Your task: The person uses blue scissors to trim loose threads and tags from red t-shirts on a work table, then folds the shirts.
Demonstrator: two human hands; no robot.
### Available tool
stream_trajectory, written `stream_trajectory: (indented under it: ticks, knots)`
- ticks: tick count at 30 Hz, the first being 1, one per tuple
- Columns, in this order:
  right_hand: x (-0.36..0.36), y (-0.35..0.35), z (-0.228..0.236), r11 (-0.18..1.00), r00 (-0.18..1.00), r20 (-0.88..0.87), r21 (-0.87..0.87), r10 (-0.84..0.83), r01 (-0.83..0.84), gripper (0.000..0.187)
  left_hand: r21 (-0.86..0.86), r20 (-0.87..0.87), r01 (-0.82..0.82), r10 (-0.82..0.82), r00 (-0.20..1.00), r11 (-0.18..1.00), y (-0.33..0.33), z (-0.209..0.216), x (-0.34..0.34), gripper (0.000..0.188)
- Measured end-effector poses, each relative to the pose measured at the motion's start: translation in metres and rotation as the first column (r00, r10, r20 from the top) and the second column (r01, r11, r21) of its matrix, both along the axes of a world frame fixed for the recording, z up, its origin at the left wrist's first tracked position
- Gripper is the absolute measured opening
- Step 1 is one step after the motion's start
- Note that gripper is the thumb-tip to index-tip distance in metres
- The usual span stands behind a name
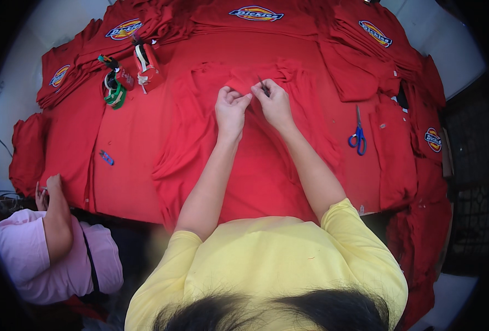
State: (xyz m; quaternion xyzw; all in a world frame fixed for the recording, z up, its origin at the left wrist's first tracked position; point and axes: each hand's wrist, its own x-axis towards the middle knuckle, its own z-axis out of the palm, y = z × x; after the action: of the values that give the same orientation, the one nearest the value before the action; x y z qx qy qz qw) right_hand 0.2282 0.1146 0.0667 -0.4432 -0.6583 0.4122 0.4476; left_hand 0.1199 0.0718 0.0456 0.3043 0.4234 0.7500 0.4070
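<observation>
A red garment lies loosely spread in front of me, its folds running out under both forearms. My left hand is closed in a pinch on the garment's cloth near its far end. Close beside it, my right hand is closed around small dark thread snips, whose thin tip points up and away from me. The fingertips of the two hands are a short gap apart over the cloth. Whether the right fingers also grip cloth I cannot tell.
Blue-handled scissors lie to the right, small blue snips to the left. A red tape dispenser and a green tape dispenser stand at the back left. Stacked red garments ring the table. A person in pink is at the lower left.
</observation>
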Motion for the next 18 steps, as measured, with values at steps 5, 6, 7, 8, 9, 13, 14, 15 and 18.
stream_trajectory:
  ticks: [5,6,7,8,9,13,14,15,18]
  knots:
    - [0.011,-0.001,-0.017,0.996,0.998,-0.054,0.085,-0.034,0.038,0.025,0.029,0.090,0.051,-0.053,0.995,0.998,0.002,-0.002,-0.007,0.051]
    - [0.018,-0.009,-0.007,0.997,0.999,0.033,0.081,0.005,-0.008,0.026,0.030,0.103,0.044,-0.047,0.994,0.999,0.001,-0.002,-0.008,0.050]
    - [0.024,-0.016,-0.003,0.996,0.992,0.120,0.073,0.043,-0.052,0.027,0.032,0.116,0.039,-0.042,0.992,0.999,0.001,-0.003,-0.009,0.050]
    - [0.028,-0.020,-0.004,0.993,0.984,0.166,0.082,0.069,-0.083,0.029,0.032,0.111,0.035,-0.038,0.993,0.999,0.001,-0.002,-0.008,0.045]
    - [0.029,-0.021,-0.004,0.994,0.979,0.192,0.074,0.070,-0.085,0.029,0.031,0.106,0.031,-0.034,0.994,0.999,0.000,-0.001,-0.007,0.041]
    - [0.026,-0.023,-0.002,0.987,0.966,0.254,0.140,0.042,-0.079,0.030,0.054,0.080,0.035,-0.039,0.996,0.998,0.001,-0.004,-0.006,0.037]
    - [0.025,-0.022,-0.002,0.980,0.966,0.257,0.184,0.026,-0.075,0.030,0.047,0.061,0.034,-0.037,0.997,0.998,0.001,-0.004,-0.006,0.038]
    - [0.024,-0.022,-0.001,0.978,0.967,0.254,0.195,0.026,-0.078,0.029,0.039,0.041,0.032,-0.033,0.999,0.999,0.001,-0.003,-0.006,0.038]
    - [0.022,-0.022,0.005,0.977,0.966,0.255,0.197,0.034,-0.086,0.029,0.024,0.016,0.035,-0.035,0.999,0.999,0.001,-0.002,-0.006,0.053]
